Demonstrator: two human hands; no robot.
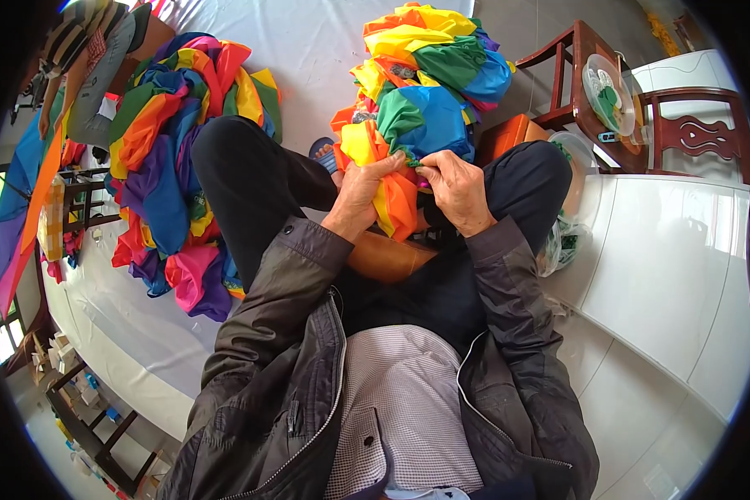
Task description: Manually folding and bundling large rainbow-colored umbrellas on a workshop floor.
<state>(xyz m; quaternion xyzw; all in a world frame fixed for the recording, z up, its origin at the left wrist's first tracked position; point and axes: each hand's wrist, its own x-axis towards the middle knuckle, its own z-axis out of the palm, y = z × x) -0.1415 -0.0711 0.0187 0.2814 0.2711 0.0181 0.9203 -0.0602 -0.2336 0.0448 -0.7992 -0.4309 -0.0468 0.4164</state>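
Note:
Between my knees I hold a rainbow-coloured cloth (397,207), bunched in loose folds of yellow, orange, green and blue. My left hand (358,196) is closed on its near edge, with the thumb on top pointing at the other hand. My right hand (458,196) pinches a small green bit of the cloth close to the left thumb. Whatever tiny part may lie between those fingertips is too small to make out. Beyond my hands, a heap of the same rainbow cloth (442,58) runs up against the piece I hold.
Left of my knee lies a big pile of rainbow cloth (162,158). A person (100,100) is at the far left, near a hanging rainbow cloth (25,200). To the right are a wooden stool (558,83) bearing a clear plastic tub (593,71), and a wooden chair (700,133).

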